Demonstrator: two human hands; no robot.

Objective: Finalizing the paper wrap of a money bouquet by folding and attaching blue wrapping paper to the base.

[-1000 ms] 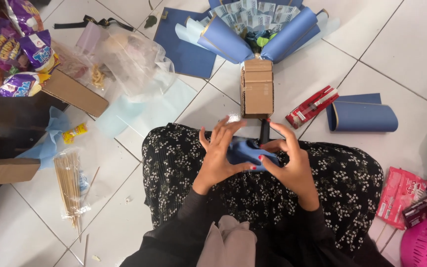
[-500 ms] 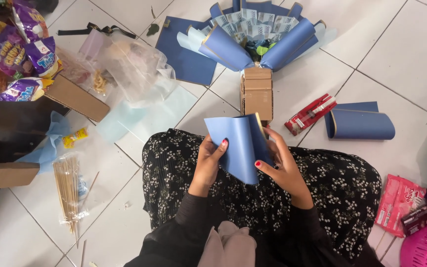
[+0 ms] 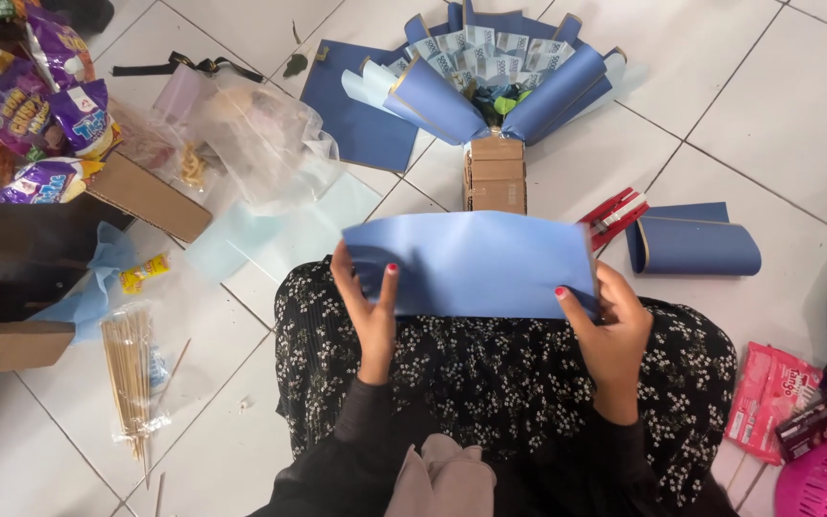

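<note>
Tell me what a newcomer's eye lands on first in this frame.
First, the blue paper sheet stretched flat at centre between the left hand and right hand, above the floral-skirted lap. Next, the banknote bouquet wrapped in blue paper lying on the tiles at top centre. Bright purple snack packets pile up at the far left.

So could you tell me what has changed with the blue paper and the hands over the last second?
The blue paper sheet, bunched between both hands over the lap a second ago, then half-unfolded, is now spread out flat and wide. The left hand has moved out to its left edge and the right hand to its right edge, each pinching it. The bouquet, blue paper roll and skewers lie unchanged.
</note>
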